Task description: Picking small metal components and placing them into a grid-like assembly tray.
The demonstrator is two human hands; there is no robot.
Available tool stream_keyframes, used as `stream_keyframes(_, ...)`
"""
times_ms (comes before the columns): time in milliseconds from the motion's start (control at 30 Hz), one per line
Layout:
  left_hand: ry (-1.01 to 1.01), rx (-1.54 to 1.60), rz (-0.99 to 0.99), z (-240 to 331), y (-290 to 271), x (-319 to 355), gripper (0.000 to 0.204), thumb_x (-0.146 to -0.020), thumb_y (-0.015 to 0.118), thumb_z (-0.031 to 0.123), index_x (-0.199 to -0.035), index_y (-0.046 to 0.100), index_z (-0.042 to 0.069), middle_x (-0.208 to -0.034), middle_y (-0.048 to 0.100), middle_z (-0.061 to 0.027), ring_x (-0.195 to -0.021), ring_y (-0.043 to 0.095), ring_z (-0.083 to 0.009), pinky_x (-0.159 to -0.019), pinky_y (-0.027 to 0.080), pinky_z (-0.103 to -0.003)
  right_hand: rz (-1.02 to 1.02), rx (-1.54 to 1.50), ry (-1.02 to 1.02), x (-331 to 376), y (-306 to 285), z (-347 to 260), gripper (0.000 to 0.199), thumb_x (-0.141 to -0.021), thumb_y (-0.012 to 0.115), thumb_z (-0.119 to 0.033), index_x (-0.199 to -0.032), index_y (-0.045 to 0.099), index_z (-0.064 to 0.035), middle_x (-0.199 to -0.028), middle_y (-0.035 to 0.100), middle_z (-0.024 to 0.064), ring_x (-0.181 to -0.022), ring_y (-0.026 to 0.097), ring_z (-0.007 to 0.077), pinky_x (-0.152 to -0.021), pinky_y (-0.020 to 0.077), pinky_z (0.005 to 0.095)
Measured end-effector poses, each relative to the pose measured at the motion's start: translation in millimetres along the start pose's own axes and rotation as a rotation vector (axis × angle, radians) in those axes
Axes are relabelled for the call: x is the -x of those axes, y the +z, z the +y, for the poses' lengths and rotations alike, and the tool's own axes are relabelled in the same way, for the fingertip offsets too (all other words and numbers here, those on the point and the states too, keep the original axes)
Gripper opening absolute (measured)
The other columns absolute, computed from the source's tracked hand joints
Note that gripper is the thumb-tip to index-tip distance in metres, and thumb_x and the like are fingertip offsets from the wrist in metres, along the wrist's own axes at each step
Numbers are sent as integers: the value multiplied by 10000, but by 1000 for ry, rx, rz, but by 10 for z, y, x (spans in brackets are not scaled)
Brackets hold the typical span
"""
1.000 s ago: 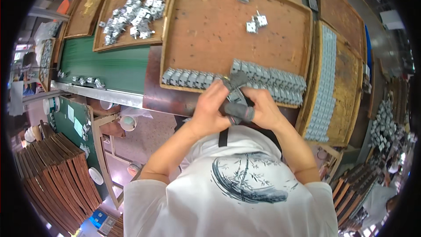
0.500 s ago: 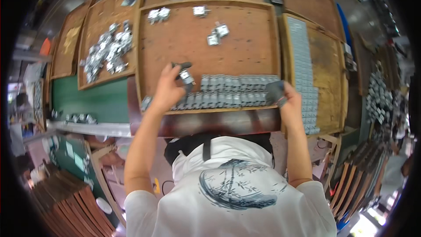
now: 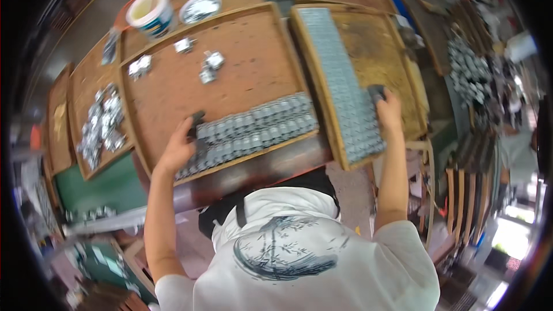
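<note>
Left hand [image 3: 177,152]: dark-covered fingertips at left end of double row of small grey metal blocks [image 3: 259,118], frame centre; can't tell if pinching one.
Right hand [image 3: 390,110]: at right edge of long grey strip of close-packed metal parts [image 3: 335,60], right of centre; grip blurred, can't tell.
Trays: blocks in shallow brown wooden tray [image 3: 242,52], strip in yellowish-brown wooden tray [image 3: 374,37].
Room: white plastic bucket [image 3: 151,14], upper left; green surface [image 3: 98,187], lower left.
Blocks: matte, side by side, slightly blurred.

Wide view from overhead

The head-worn fisheye camera looked steeply down from above and behind the left hand [image 3: 177,151] and right hand [image 3: 390,112], well apart from both, reaching from the shirt [image 3: 368,270] behind them to the bucket [image 3: 151,14] beyond.
</note>
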State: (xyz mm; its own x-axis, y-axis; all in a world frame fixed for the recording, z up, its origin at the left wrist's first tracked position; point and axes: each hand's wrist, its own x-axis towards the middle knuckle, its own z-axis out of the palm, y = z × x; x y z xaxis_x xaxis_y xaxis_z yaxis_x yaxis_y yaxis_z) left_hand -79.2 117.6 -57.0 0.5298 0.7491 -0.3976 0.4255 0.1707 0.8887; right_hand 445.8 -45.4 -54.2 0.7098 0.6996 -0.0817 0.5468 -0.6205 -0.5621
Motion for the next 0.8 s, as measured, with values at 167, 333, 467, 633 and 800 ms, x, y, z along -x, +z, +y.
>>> stream_keyframes(167, 201, -301, 272, 15, 44, 393, 668, -713, 498, -124, -1363, 464, 27, -1219, 451, -113, -1134, 543, -255, -1008, 450, -336, -137, -241, -22, -178, 49, 167, 274, -834, 652, -137, -1065, 690, 5, -926, 700, 74, -848, 599, 157, -757, 475, 317)
stream_keyframes(333, 92, -142, 883, -336, -354, 937, 439, -782, 683, 104, -1213, 600, 78, -933, 579, -123, -877, 582, -280, -797, 488, -366, -158, -677, 191, 27, -72, -72, 162, -849, 674, -98, -990, 619, -39, -946, 646, 51, -824, 578, 168, -744, 465, 304)
stream_keyframes(467, -278, -590, 1335, -793, -1162, 1653, 332, -775, 648, 109, -1099, 614, 46, -914, 636, -182, -880, 629, -359, -731, 492, -424, 125, -747, 164, -41, -62, -113, 137, -894, 640, -89, -1002, 581, -29, -1003, 635, 59, -841, 582, 185, -735, 476, 324)
stream_keyframes(633, -902, -967, 1420, -1440, -1807, 2233, 387, -803, 633, 284, -1097, 621, 33, -1019, 670, -174, -957, 649, -353, -825, 516, -461, -170, -973, -40, -5, 76, -386, 258, -933, 596, -64, -1186, 574, -19, -1068, 633, 78, -896, 602, 173, -679, 497, 286)
stream_keyframes(800, -1029, -486, 1254, -1916, -1919, 2300, 503, -781, 599, 372, -1154, 636, 37, -1165, 654, -186, -1096, 612, -373, -896, 498, -473, -310, -988, -107, 530, 571, -1052, 321, -934, 589, -58, -1252, 578, -20, -1090, 646, 77, -868, 623, 153, -714, 528, 290)
